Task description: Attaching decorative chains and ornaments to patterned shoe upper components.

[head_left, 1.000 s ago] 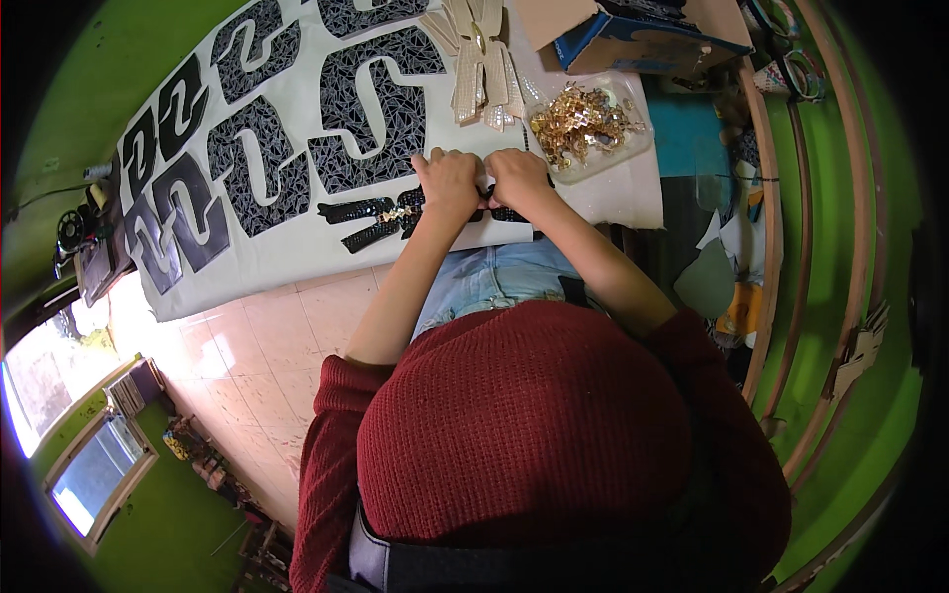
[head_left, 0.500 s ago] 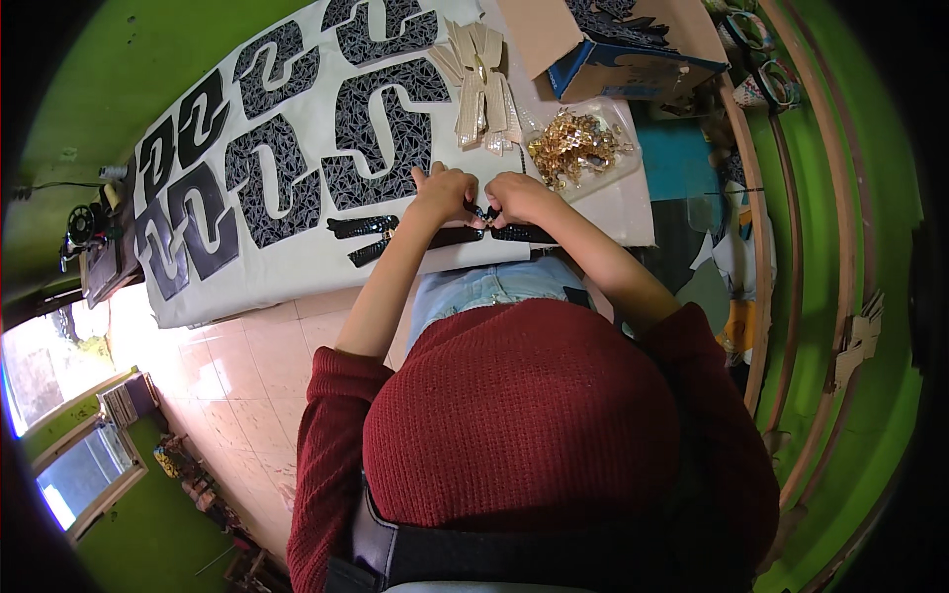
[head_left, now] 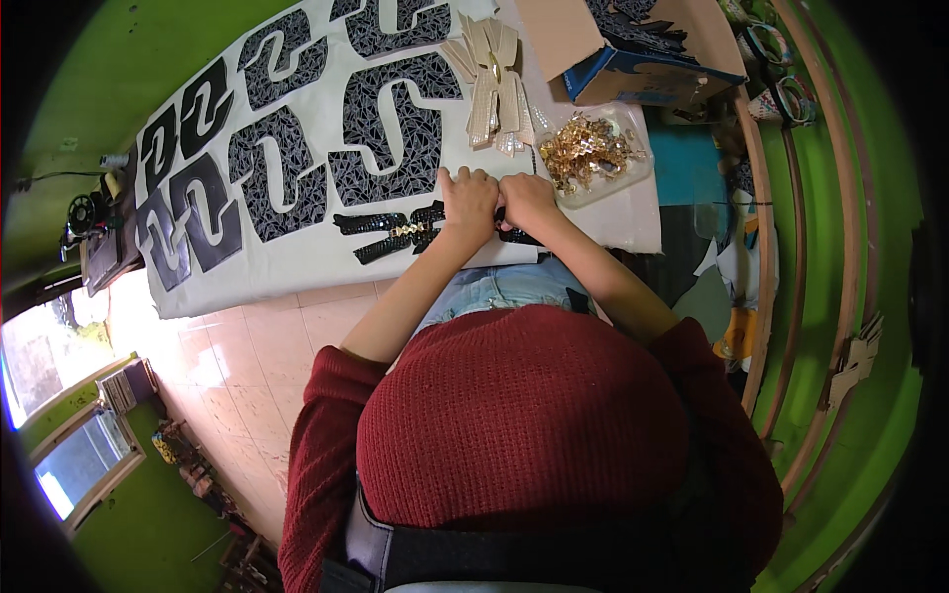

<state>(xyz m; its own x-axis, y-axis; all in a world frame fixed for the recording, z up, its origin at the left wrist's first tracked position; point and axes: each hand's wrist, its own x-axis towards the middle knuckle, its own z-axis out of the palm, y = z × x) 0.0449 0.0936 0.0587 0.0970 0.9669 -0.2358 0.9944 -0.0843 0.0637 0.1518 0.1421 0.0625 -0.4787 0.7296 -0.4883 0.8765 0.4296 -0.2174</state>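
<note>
My left hand (head_left: pixel 469 203) and my right hand (head_left: pixel 528 201) sit side by side with curled fingers, both pressing on a black glittery strap piece (head_left: pixel 509 234) that lies on the white sheet (head_left: pixel 297 267). Just left of my left hand lie two more black straps with a gold ornament (head_left: pixel 395 232) in the middle. A clear bag of gold metal ornaments (head_left: pixel 591 153) lies right beside my right hand. Beige cut strips (head_left: pixel 491 84) lie fanned out beyond my hands.
Several black patterned cut-outs (head_left: pixel 386 128) lie spread over the white sheet to the left. An open blue cardboard box (head_left: pixel 633 59) stands at the far right. Coloured scraps (head_left: pixel 712 287) lie on the right. A sewing machine (head_left: pixel 89 212) is far left. Pale floor tiles (head_left: pixel 217 366) lie below.
The view has shifted so the sheet and my hands appear lower in the picture. My hands stay together on the black strap.
</note>
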